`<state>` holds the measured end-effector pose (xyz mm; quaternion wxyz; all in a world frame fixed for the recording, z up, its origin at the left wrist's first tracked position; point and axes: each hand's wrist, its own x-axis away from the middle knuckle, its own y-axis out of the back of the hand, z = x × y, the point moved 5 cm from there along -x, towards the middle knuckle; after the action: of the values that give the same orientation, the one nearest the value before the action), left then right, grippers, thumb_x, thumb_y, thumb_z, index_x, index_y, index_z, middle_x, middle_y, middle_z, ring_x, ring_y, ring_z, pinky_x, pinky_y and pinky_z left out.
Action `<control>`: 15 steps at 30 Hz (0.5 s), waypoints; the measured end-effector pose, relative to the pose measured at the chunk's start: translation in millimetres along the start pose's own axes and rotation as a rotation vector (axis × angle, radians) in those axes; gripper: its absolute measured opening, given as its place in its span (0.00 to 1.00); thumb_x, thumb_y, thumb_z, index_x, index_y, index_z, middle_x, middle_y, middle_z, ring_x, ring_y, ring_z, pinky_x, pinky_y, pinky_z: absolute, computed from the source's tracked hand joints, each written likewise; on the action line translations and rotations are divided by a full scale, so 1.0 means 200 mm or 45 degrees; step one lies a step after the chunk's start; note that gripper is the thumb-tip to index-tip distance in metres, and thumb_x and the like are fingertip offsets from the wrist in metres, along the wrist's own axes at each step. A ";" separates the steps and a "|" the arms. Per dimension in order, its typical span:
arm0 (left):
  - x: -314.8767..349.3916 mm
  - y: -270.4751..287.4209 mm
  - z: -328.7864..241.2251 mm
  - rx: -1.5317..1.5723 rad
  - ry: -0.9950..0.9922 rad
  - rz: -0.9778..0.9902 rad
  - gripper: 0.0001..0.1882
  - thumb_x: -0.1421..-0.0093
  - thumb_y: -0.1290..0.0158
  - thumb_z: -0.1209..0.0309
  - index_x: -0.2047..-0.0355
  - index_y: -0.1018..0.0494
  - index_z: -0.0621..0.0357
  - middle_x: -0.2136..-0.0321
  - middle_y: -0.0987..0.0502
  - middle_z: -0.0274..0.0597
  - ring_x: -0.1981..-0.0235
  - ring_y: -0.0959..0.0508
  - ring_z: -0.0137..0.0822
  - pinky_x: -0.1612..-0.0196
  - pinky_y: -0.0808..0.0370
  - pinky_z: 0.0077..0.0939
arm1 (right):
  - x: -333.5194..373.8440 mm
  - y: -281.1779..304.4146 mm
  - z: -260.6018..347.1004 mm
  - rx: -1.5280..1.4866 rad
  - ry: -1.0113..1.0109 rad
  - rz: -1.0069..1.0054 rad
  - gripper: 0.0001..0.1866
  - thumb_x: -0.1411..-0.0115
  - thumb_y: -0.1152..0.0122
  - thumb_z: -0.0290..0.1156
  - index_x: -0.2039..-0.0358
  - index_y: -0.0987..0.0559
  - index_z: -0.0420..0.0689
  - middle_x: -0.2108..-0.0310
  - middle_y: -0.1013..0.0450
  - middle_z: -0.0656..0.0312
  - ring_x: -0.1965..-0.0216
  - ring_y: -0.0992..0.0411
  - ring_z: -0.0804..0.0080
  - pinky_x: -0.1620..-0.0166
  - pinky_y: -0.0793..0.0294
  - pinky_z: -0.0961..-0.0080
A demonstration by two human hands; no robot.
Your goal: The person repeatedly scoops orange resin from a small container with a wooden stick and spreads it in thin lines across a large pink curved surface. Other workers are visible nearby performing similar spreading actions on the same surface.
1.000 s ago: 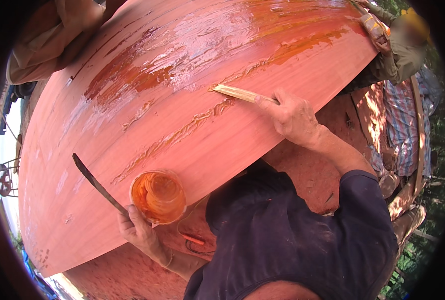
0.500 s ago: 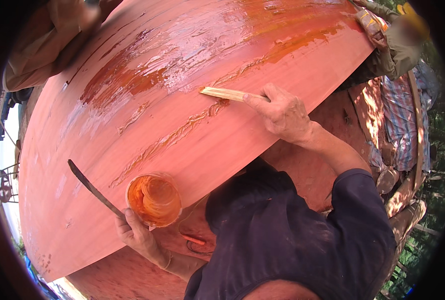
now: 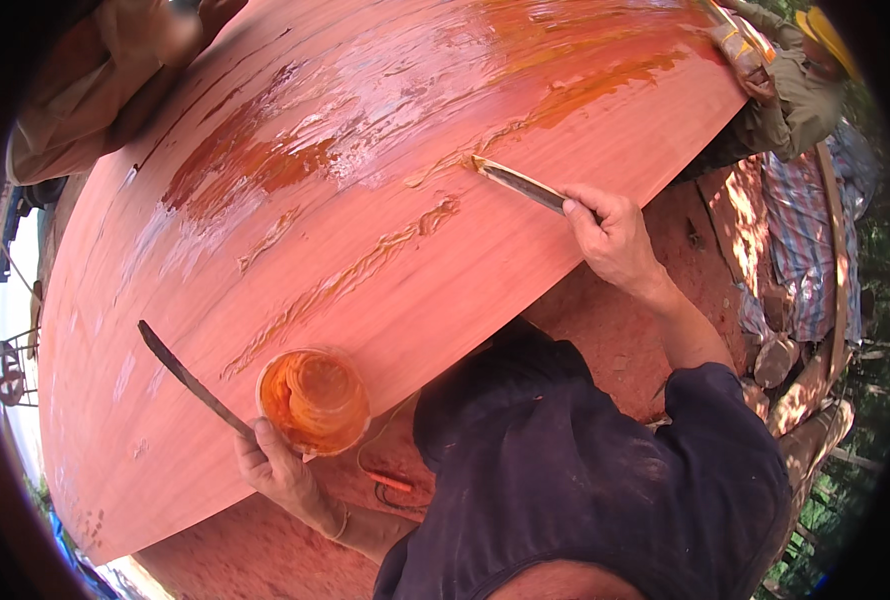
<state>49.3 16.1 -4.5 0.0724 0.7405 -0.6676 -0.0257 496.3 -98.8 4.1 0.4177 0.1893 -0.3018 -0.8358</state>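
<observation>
My left hand is closed on a round tub of orange paste near the front edge of a large reddish wooden slab. A thin dark curved strip also sticks out of that hand, past the thumb. Closed fingers of my right hand grip a flat wooden stick. Its paste-smeared tip is at a raised ridge of paste on the slab. Nearer to me runs a longer ridge of brown-orange paste.
Glossy orange-brown coating covers parts of the slab's far side. One person's sleeve is at the far left; another person in a yellow hat is at the far right. A striped sheet and logs lie at right.
My right hand has moved right and a little nearer to me, turning the stick. Its tip has shifted right along the far paste ridge. My left hand and the tub have barely moved.
</observation>
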 end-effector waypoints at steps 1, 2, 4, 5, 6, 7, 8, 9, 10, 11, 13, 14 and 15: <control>0.00 0.00 0.00 0.011 0.002 -0.010 0.13 0.27 0.45 0.63 0.63 0.27 0.60 0.79 0.35 0.24 0.79 0.38 0.15 0.78 0.45 0.13 | 0.02 -0.02 -0.01 -0.054 -0.039 -0.013 0.12 0.31 0.44 0.23 0.52 0.18 0.33 0.78 0.32 0.71 0.76 0.38 0.86 0.73 0.36 0.80; 0.00 0.00 0.00 -0.002 -0.005 -0.006 0.12 0.27 0.45 0.63 0.63 0.27 0.60 0.79 0.35 0.24 0.79 0.38 0.16 0.77 0.45 0.13 | 0.03 -0.04 -0.02 -0.091 -0.071 -0.014 0.12 0.32 0.44 0.25 0.53 0.18 0.34 0.79 0.32 0.64 0.76 0.36 0.82 0.73 0.34 0.77; 0.00 0.01 0.01 0.033 -0.003 -0.009 0.12 0.27 0.45 0.63 0.63 0.27 0.60 0.79 0.35 0.24 0.79 0.38 0.16 0.77 0.44 0.13 | 0.05 -0.11 -0.04 -0.175 -0.166 -0.015 0.13 0.33 0.44 0.28 0.53 0.17 0.36 0.80 0.31 0.51 0.78 0.31 0.74 0.71 0.30 0.71; 0.00 0.01 0.02 0.004 -0.001 -0.009 0.12 0.27 0.45 0.63 0.63 0.27 0.60 0.79 0.34 0.24 0.79 0.38 0.16 0.77 0.44 0.13 | 0.06 -0.13 -0.02 -0.188 -0.109 -0.017 0.13 0.33 0.44 0.28 0.53 0.17 0.36 0.80 0.30 0.50 0.78 0.31 0.74 0.71 0.30 0.71; 0.00 0.02 0.02 -0.001 -0.002 -0.007 0.12 0.27 0.45 0.63 0.64 0.27 0.60 0.79 0.34 0.24 0.79 0.38 0.16 0.77 0.44 0.13 | 0.06 -0.15 -0.01 -0.193 -0.104 -0.010 0.13 0.33 0.44 0.28 0.53 0.17 0.36 0.80 0.30 0.50 0.78 0.31 0.73 0.72 0.30 0.70; 0.00 0.02 0.02 0.017 -0.005 -0.011 0.12 0.27 0.45 0.63 0.64 0.27 0.60 0.79 0.34 0.24 0.79 0.38 0.16 0.77 0.44 0.13 | 0.07 -0.18 0.00 -0.207 -0.104 -0.001 0.13 0.33 0.44 0.28 0.53 0.17 0.36 0.79 0.30 0.49 0.79 0.30 0.72 0.72 0.30 0.70; 0.00 0.02 0.02 -0.005 -0.019 -0.001 0.12 0.28 0.45 0.64 0.64 0.27 0.59 0.79 0.34 0.24 0.80 0.38 0.16 0.78 0.42 0.13 | 0.08 -0.20 0.03 -0.135 -0.073 0.010 0.13 0.33 0.44 0.27 0.52 0.18 0.36 0.78 0.28 0.46 0.79 0.28 0.65 0.71 0.29 0.68; -0.01 0.02 0.02 -0.002 -0.037 0.002 0.11 0.28 0.44 0.64 0.64 0.27 0.58 0.79 0.33 0.23 0.80 0.37 0.15 0.79 0.41 0.12 | 0.08 -0.21 0.05 -0.126 -0.020 -0.005 0.12 0.32 0.44 0.26 0.52 0.18 0.35 0.78 0.28 0.50 0.78 0.29 0.70 0.72 0.30 0.71; -0.01 0.03 0.02 0.002 -0.054 0.004 0.10 0.28 0.44 0.65 0.65 0.27 0.57 0.78 0.32 0.23 0.81 0.36 0.15 0.80 0.40 0.11 | 0.09 -0.23 0.08 -0.115 0.035 -0.019 0.12 0.32 0.43 0.24 0.52 0.18 0.34 0.79 0.28 0.55 0.78 0.31 0.75 0.72 0.31 0.73; -0.01 0.03 0.03 0.013 -0.042 0.004 0.10 0.28 0.44 0.65 0.65 0.27 0.57 0.78 0.32 0.23 0.81 0.36 0.15 0.80 0.40 0.11 | 0.09 -0.25 0.11 -0.105 0.109 -0.033 0.12 0.32 0.43 0.23 0.52 0.18 0.33 0.79 0.29 0.59 0.77 0.33 0.80 0.73 0.32 0.76; -0.01 0.03 0.04 0.060 -0.023 0.004 0.10 0.28 0.45 0.66 0.64 0.27 0.57 0.78 0.32 0.23 0.80 0.36 0.15 0.79 0.39 0.11 | 0.09 -0.27 0.13 -0.087 0.173 -0.106 0.12 0.33 0.42 0.23 0.51 0.18 0.36 0.76 0.26 0.50 0.76 0.28 0.66 0.72 0.30 0.70; 0.00 0.04 0.04 0.037 -0.020 -0.008 0.09 0.28 0.45 0.66 0.64 0.27 0.57 0.78 0.32 0.23 0.80 0.36 0.15 0.79 0.39 0.11 | 0.09 -0.27 0.14 -0.046 0.205 -0.127 0.12 0.34 0.42 0.24 0.51 0.18 0.38 0.74 0.26 0.48 0.75 0.26 0.58 0.72 0.29 0.66; 0.00 0.04 0.04 0.038 -0.021 -0.016 0.09 0.27 0.45 0.66 0.64 0.27 0.57 0.78 0.32 0.24 0.80 0.35 0.15 0.78 0.38 0.11 | 0.09 -0.28 0.15 -0.005 0.236 -0.146 0.13 0.35 0.42 0.25 0.51 0.18 0.40 0.73 0.25 0.46 0.73 0.23 0.50 0.71 0.27 0.61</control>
<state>41.0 15.3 -11.7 0.0556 0.7455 -0.6638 -0.0221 435.8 -76.9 -11.9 0.3956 0.2818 -0.2488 -0.8380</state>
